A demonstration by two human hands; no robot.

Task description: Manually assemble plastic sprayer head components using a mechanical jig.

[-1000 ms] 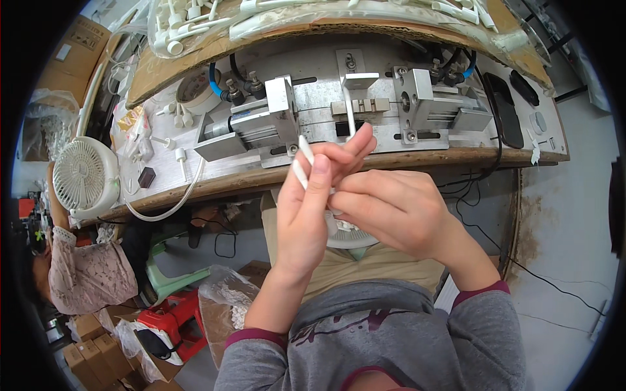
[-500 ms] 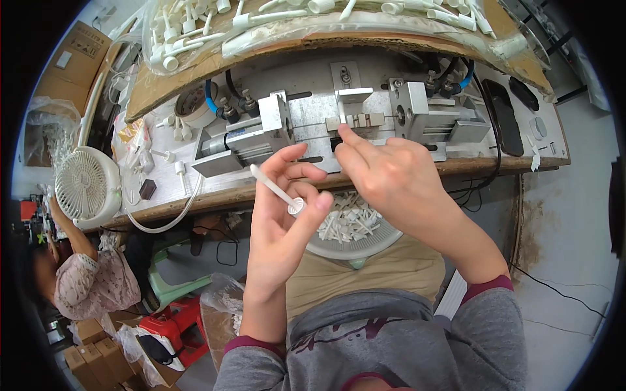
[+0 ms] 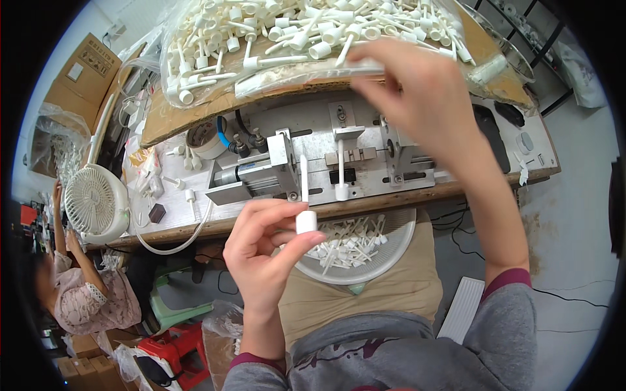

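My left hand (image 3: 264, 251) pinches a white cap with a long thin stem (image 3: 306, 223) between thumb and fingers, its stem pointing away from me. My right hand (image 3: 420, 88), blurred by motion, is raised over the front edge of a heap of white stemmed caps (image 3: 287, 29). Its thumb and forefinger are apart, and I see nothing between them. Below it, another white stemmed cap (image 3: 341, 191) lies in the small metal holder (image 3: 358, 155) of a bench fixture, its cap end toward me.
Metal clamp blocks (image 3: 282, 163) with air hoses flank the holder. A basket of white pieces (image 3: 411, 241) rests on my lap. A cardboard sheet (image 3: 156, 124) bears the heap. On the left stand a white fan (image 3: 98, 202) and a co-worker (image 3: 91, 290).
My right hand has moved up and away from the holder to the heap. In my left hand the stemmed cap has turned more upright. The view has shifted, showing more of the heap.
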